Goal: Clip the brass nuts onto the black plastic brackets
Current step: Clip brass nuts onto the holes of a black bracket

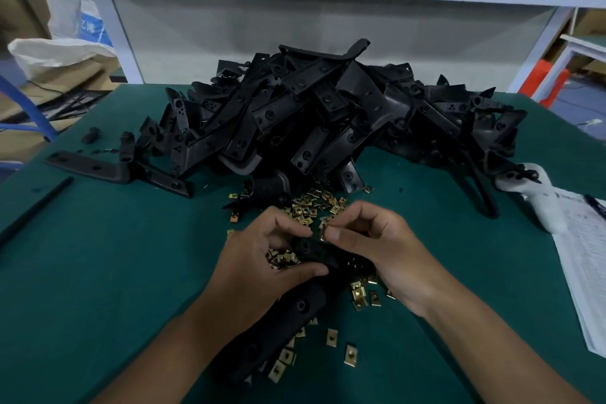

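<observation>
I judge this to be the fitting step itself: a brass nut (pixel 323 235) is being brought to the end of a black bracket (pixel 308 302), not yet pushed home as far as I can tell. My left hand (pixel 275 259) grips the bracket, thumb over its top and fingers curled round the far side, and the long part runs back under my wrist. My right hand (pixel 370 239) pinches the nut between thumb and forefinger, the other fingers curled loosely. Next the nut's open side must line up with the bracket's edge and slide over a hole; the blur hides its exact seat. Loose nuts (pixel 308 210) lie on the green table (pixel 98 272), before the bracket pile (pixel 328 108).
</observation>
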